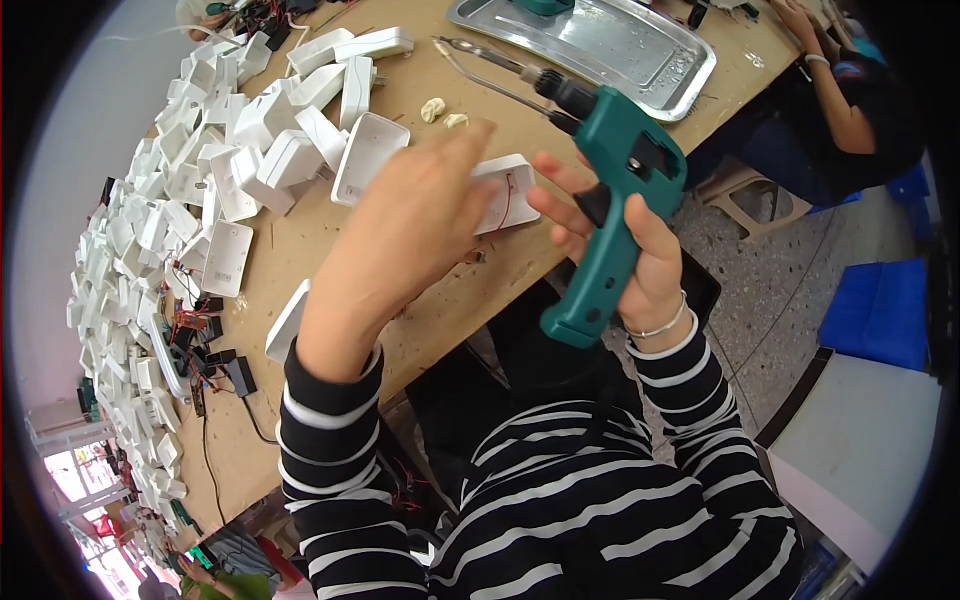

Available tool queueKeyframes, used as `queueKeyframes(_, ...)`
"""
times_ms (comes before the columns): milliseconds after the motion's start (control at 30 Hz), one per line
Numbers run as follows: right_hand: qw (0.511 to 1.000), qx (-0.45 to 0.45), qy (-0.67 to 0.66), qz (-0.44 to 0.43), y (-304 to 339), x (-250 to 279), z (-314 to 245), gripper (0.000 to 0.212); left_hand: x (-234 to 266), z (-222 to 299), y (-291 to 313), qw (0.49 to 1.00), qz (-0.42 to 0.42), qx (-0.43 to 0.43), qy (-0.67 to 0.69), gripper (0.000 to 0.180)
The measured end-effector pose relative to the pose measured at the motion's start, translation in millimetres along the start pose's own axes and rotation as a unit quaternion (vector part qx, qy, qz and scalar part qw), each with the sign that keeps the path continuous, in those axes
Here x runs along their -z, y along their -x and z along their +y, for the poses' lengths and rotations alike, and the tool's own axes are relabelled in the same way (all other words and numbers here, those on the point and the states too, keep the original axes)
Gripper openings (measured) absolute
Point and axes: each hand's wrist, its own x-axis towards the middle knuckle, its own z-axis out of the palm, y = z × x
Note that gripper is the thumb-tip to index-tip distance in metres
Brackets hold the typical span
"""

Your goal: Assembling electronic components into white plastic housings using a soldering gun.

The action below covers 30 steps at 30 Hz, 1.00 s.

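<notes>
My right hand (650,265) is wrapped around the handle of a green soldering gun (612,225). Its metal tip and a thin curved feed tube point up and to the left, over the table. My left hand (400,225) is smeared by motion above the table, so whether its fingers hold anything cannot be made out. Just beyond its fingers lies an open white plastic housing (515,188) with a thin red wire inside, partly covered by the hand. Another open white housing (372,150) rests beside my left hand's far side.
A large heap of white plastic housings (215,165) covers the table's left side. Small black parts and wires (205,340) lie near it. Cream lumps (432,109) sit beyond my left hand. A metal tray (600,50) stands at the far edge; another person's arm (835,95) is at right.
</notes>
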Motion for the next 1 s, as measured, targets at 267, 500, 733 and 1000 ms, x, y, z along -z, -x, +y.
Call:
queueKeyframes(267,0.998,-0.002,0.026,0.049,-6.1,-1.4,6.4,0.062,-10.7,19.3,58.6,0.954,0.252,0.161,-0.015,0.017)
queueKeyframes(500,0.997,0.0,0.025,0.067,-5.1,-4.5,9.7,0.063,-48.3,25.3,33.6,0.955,0.207,0.052,-0.204,0.024)
queueKeyframes(733,0.996,-0.009,0.023,0.08,-3.1,-3.4,8.0,0.066,-74.5,24.7,11.8,0.964,0.205,0.073,-0.152,0.024)
queueKeyframes(1000,0.986,0.008,0.14,0.09,6.4,-6.3,-5.2,0.059,-56.5,22.3,37.7,0.949,0.25,0.107,0.157,0.009)
